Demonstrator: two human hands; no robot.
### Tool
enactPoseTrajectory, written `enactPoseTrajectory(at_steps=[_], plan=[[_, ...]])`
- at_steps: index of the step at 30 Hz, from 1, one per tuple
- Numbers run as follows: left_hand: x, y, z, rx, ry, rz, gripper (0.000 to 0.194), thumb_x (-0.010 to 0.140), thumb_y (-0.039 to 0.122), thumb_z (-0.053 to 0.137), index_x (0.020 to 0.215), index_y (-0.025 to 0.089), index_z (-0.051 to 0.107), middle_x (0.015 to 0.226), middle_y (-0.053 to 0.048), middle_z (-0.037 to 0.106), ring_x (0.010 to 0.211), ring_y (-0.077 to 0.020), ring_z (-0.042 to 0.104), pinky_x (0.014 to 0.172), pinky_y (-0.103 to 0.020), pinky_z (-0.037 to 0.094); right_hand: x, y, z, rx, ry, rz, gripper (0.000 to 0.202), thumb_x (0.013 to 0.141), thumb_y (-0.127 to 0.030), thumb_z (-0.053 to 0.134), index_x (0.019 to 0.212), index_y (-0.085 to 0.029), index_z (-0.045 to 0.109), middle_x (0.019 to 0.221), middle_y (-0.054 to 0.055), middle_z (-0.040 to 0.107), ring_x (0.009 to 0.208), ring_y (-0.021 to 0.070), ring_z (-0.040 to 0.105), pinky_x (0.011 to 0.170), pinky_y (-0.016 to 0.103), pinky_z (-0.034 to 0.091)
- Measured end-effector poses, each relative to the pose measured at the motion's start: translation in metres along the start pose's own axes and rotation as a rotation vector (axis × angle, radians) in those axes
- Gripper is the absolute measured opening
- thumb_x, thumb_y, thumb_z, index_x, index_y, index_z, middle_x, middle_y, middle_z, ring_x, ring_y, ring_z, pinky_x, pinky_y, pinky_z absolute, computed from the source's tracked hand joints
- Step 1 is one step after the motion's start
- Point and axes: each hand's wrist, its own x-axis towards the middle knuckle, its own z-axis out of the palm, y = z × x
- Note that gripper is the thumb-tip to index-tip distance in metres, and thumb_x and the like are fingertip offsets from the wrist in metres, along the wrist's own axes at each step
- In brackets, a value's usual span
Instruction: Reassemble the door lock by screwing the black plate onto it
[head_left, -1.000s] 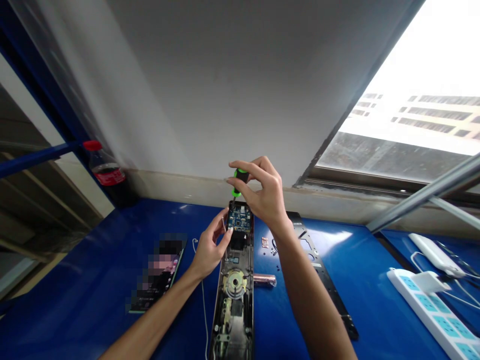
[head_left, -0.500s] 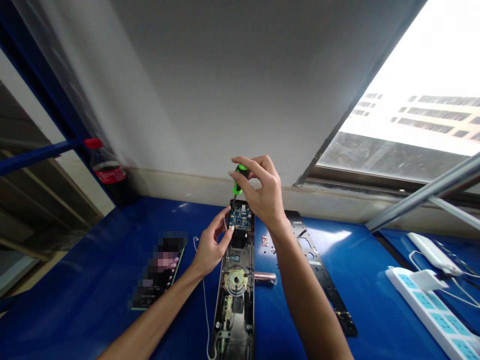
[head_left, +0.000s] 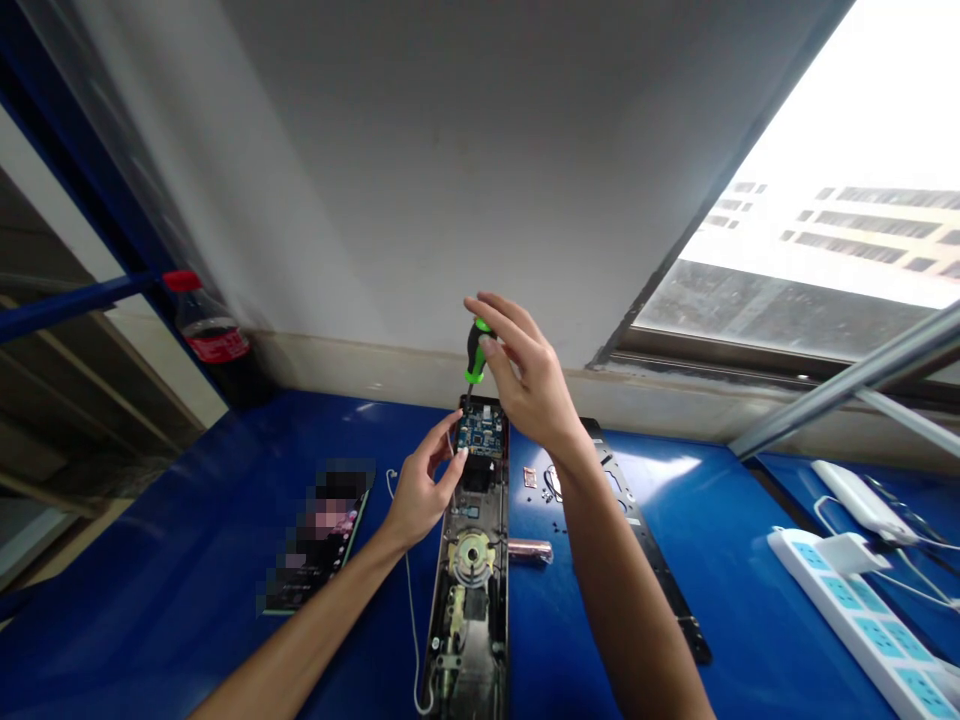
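Observation:
A long, narrow black door lock housing [head_left: 472,515] lies open on the table, its inner metal parts showing. At its far end sits a blue circuit board [head_left: 481,432]. My left hand [head_left: 421,488] grips the housing's left side beside the board, forefinger and thumb apart along the edge. Above the board, my right hand [head_left: 529,375] has its thumb and fingers on the handle of a green and black screwdriver [head_left: 475,352]. The screwdriver stands nearly upright, its tip down at the board's upper left corner. Any screw under the tip is too small to make out.
Right of the housing lie a copper-coloured cylinder [head_left: 531,552], small screws and a long black plate [head_left: 671,590]. A phone [head_left: 319,545] and a white cable [head_left: 411,610] are left. A cola bottle [head_left: 217,340] stands far left, a power strip [head_left: 862,610] at right.
My right hand's fingers have loosened and straightened around the screwdriver handle, and the hand sits slightly higher. The left hand and the housing keep their places.

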Motion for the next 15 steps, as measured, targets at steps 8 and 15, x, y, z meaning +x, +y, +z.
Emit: enactPoseTrajectory(at_steps=[8, 15], plan=[[-0.0006, -0.0014, 0.0014, -0.024, 0.017, 0.007, 0.05, 0.097, 0.034, 0.061, 0.145, 0.025, 0.052, 0.144, -0.008, 0.06, 0.127, -0.0243, 0.061, 0.113, -0.041, 0.046, 0.0007, 0.0001, 0.0029, -0.087, 0.132, 0.018, 0.026, 0.088, -0.029, 0.073, 0.114, -0.028, 0.074, 0.092, 0.002, 0.059, 0.088, 0.0151, 0.06, 0.081, 0.032, 0.059], [-0.0003, 0.0016, 0.0033, -0.06, 0.012, 0.009, 0.053, 0.096, 0.034, 0.061, 0.147, 0.026, 0.045, 0.141, -0.009, 0.062, 0.122, -0.0238, 0.065, 0.111, -0.044, 0.048, 0.0015, -0.0034, 0.0032, 0.07, -0.051, 0.03, 0.038, 0.1, -0.022, 0.048, 0.135, -0.03, 0.061, 0.127, 0.005, 0.065, 0.113, 0.0175, 0.064, 0.096, 0.036, 0.058]])
